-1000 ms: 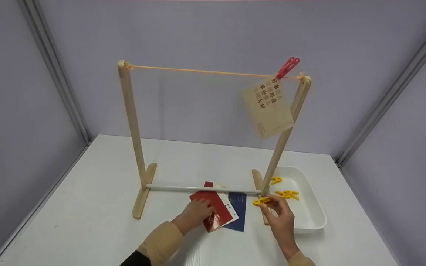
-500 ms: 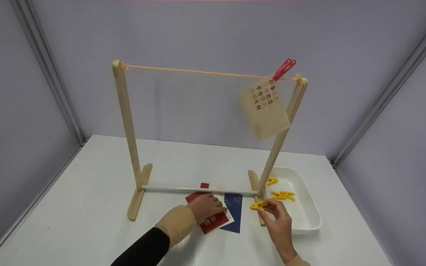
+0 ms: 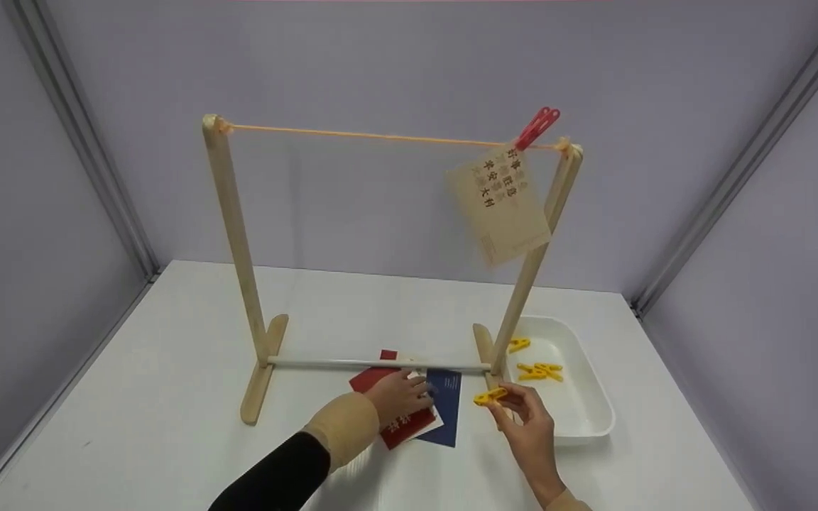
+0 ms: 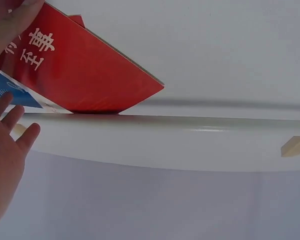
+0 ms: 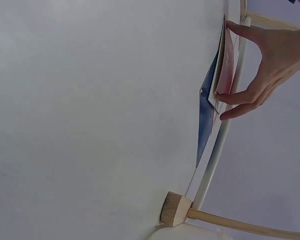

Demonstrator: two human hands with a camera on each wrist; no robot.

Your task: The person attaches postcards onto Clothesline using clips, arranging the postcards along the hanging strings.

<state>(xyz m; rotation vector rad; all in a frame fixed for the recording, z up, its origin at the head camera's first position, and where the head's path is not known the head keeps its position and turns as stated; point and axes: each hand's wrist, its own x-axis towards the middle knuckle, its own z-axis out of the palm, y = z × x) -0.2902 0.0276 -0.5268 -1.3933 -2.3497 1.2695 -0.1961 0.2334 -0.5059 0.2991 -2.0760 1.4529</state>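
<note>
My left hand (image 3: 400, 397) spans the red card (image 4: 102, 72), which has white characters on it. In the right wrist view its thumb and fingers curve to opposite edges of the card, which looks slightly bowed. Under it lie a white card (image 3: 434, 424) and a dark blue card (image 3: 446, 404), partly covered. To the right, my right hand (image 3: 533, 429) pinches a yellow clothespin (image 3: 491, 397) between thumb and fingers, just above the table. A red clothespin (image 3: 537, 128) holds a tan card (image 3: 503, 206) with printed characters on the orange string (image 3: 352, 133).
The string runs between two wooden posts (image 3: 236, 241), joined low down by a white rod (image 3: 338, 363). Behind the right hand stands a white tray (image 3: 603, 424) with several yellow clothespins (image 3: 540, 372). Grey panels enclose the white table (image 3: 146, 397).
Over the last second my left hand has moved right across the red card, from its upper left part to its middle. My right hand still pinches the yellow clothespin, nearly in place.
</note>
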